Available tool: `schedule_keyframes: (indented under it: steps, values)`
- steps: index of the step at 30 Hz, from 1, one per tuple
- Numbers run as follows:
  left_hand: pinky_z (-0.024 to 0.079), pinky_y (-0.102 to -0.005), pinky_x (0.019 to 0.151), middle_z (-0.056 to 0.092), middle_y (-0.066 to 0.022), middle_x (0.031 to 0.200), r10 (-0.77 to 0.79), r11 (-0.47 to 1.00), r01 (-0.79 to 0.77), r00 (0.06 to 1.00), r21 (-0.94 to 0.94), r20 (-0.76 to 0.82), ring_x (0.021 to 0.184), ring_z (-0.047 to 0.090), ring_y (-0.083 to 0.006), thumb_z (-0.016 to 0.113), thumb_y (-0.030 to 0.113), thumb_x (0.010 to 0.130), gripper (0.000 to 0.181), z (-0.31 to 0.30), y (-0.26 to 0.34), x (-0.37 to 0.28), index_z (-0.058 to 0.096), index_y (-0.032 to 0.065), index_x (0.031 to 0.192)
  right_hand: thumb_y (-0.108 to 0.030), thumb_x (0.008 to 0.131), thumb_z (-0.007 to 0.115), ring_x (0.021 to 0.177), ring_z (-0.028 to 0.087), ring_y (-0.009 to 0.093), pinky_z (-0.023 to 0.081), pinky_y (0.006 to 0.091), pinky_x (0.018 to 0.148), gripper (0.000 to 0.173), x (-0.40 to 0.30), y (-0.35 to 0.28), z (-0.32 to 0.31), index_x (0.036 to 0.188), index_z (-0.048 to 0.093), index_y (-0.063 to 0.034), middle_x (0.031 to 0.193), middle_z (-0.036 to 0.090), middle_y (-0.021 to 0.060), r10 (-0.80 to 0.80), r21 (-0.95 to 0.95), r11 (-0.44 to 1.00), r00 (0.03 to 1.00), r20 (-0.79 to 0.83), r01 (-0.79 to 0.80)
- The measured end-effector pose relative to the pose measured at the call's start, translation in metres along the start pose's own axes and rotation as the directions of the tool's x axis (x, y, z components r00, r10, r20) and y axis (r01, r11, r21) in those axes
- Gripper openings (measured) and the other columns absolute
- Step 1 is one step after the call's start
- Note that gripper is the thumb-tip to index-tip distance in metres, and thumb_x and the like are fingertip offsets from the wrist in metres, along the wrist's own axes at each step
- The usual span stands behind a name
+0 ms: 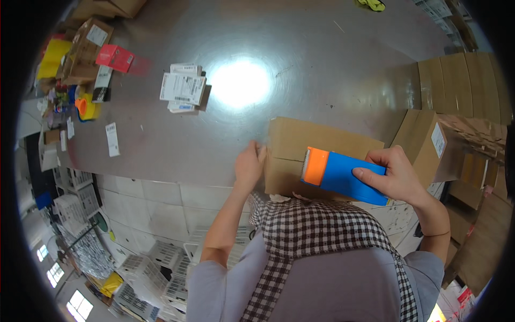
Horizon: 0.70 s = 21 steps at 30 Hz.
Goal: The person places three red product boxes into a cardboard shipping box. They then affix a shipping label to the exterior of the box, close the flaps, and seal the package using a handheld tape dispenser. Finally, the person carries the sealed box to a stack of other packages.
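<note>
A cardboard box (326, 135) lies at the front edge of the metal table, close to my checked apron. My left hand (250, 164) is at the box's left end, its fingers against or just beside the side wall; exact contact cannot be told. In my right hand (384, 171) is a blue and orange packing tape dispenser (342, 173), held over the box with its serrated orange end pointing left. A seam runs partway along the box's top from its left end.
On the metal table (177, 149) lie a stack of labels (183, 88), a single label slip (112, 139) and a red box (115, 57). A labelled carton (418, 141) stands close on the right, by more cartons. White plastic crates (145, 273) are on the floor behind me.
</note>
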<state>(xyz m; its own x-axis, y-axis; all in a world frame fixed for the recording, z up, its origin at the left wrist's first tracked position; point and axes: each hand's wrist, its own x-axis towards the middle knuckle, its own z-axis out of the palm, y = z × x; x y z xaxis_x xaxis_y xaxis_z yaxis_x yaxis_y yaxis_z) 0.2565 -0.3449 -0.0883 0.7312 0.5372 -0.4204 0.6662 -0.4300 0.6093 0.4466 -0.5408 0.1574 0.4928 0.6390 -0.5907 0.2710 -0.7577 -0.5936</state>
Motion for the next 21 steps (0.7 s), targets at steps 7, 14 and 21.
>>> schedule_keyframes:
  steps: [7,14,21]
  values:
    - [0.046,-0.0396,0.084,0.061,-0.0246,0.1,0.494,0.825,-0.531,0.843,-0.193,-0.212,0.095,0.06,-0.0377,0.052,0.02,0.092,0.031,-0.106,0.091,0.048,0.059,-0.0022,0.112,-0.032,0.075,0.071,0.04,0.046,0.019,0.036,0.0341,0.042,0.041,-0.001,0.0,-0.005,0.059,0.055,0.0028,0.048,0.049,0.0142,-0.064,0.0,0.998,0.998,0.004,0.064]
    - [0.048,-0.0331,0.063,0.062,-0.0134,0.069,0.557,0.817,-0.565,0.726,-0.112,0.404,0.067,0.063,-0.0259,0.044,0.029,0.096,0.035,-0.074,0.156,0.037,0.068,0.0041,0.102,-0.027,0.074,0.073,0.043,0.049,0.018,0.04,0.0319,0.045,0.033,-0.02,0.008,-0.018,0.067,0.059,0.0022,0.051,0.052,0.0138,0.022,0.095,0.995,0.999,0.034,-0.025]
    - [0.042,-0.0313,0.052,0.056,-0.0119,0.059,0.516,0.856,-0.495,0.813,-0.147,0.269,0.05,0.052,-0.0223,0.047,0.025,0.095,0.031,-0.069,0.158,0.021,0.07,0.0029,0.098,-0.029,0.068,0.074,0.047,0.049,0.018,0.039,0.0304,0.048,0.033,-0.06,0.129,-0.071,0.071,0.061,0.0004,0.052,0.051,0.0088,0.098,0.062,0.993,0.995,-0.001,-0.098]
